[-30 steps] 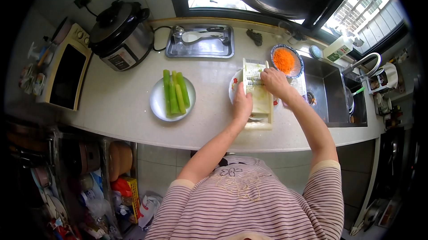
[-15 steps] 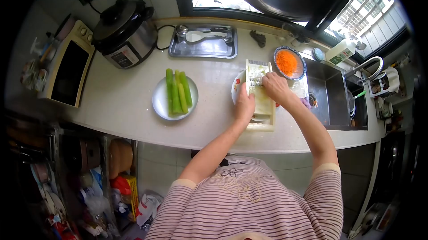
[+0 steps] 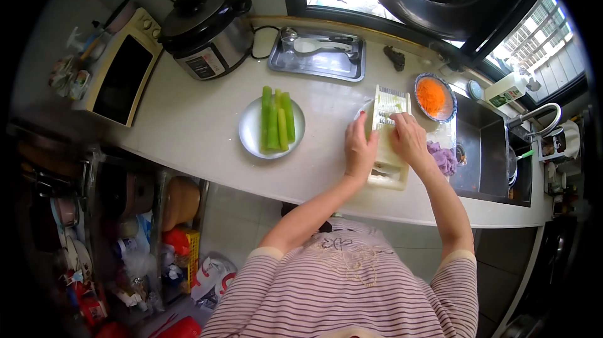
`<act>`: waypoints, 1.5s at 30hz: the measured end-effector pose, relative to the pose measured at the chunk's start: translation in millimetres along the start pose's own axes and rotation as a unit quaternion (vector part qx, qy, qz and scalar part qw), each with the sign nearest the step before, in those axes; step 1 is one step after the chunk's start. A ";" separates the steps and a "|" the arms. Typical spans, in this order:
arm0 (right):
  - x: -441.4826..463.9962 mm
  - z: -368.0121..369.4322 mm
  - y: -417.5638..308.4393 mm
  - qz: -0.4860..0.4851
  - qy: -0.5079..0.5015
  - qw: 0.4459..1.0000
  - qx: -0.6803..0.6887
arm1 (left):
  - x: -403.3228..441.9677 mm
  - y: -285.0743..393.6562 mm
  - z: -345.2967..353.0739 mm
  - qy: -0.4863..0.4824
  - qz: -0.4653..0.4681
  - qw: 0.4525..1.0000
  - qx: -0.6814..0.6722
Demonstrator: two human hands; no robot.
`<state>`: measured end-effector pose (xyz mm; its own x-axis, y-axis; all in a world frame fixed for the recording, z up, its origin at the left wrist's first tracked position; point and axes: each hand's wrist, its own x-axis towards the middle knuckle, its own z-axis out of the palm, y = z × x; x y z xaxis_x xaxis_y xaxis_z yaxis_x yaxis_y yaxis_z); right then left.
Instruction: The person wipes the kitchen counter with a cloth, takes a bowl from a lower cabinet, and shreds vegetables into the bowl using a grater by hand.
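A cream-coloured grater [image 3: 389, 171] lies slanted over a plate [image 3: 364, 109] that it largely covers. My left hand [image 3: 360, 153] grips the grater's left side. On the grater's face, my right hand [image 3: 409, 139] is closed with its fingertips bent down near the metal teeth; whatever is under them is hidden. Green shreds cling around the teeth. Left of the hands, a white plate [image 3: 250, 138] carries several cut green stalks [image 3: 272, 121]. Shredded carrot [image 3: 431, 97] fills part of a blue-rimmed bowl [image 3: 453, 107] behind my right hand.
A purple cloth [image 3: 443, 158] lies beside the sink [image 3: 480, 153] on the right. At the back stand a metal tray [image 3: 317, 71] with spoons and a pressure cooker [image 3: 210, 33]. A microwave [image 3: 125, 71] is at the far left. The counter's front edge [image 3: 295, 203] runs before me.
The view has shifted, so the counter items appear farther right. My right hand has slid a little toward me along the grater, while my left hand keeps its hold.
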<state>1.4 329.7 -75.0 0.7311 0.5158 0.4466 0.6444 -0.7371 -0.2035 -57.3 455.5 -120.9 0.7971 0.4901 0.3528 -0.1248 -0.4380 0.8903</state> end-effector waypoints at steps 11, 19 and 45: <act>-27.3 -1.4 -7.5 0.061 0.021 0.995 0.074 | 66.7 -93.3 -144.2 0.167 -0.052 0.950 0.258; -31.9 0.8 -9.6 0.084 0.025 0.992 0.088 | 95.9 -171.1 -182.3 0.008 -0.261 0.965 0.032; -9.2 8.9 -87.0 0.105 -0.012 0.924 0.369 | 83.0 -20.3 -113.6 -0.091 -0.189 0.957 -0.200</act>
<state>-59.4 393.0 -69.2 0.8565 0.4113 0.3117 0.4585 -0.3293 -0.8254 -55.7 590.7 -77.0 0.9150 0.4015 -0.0403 0.0062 0.0858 0.9963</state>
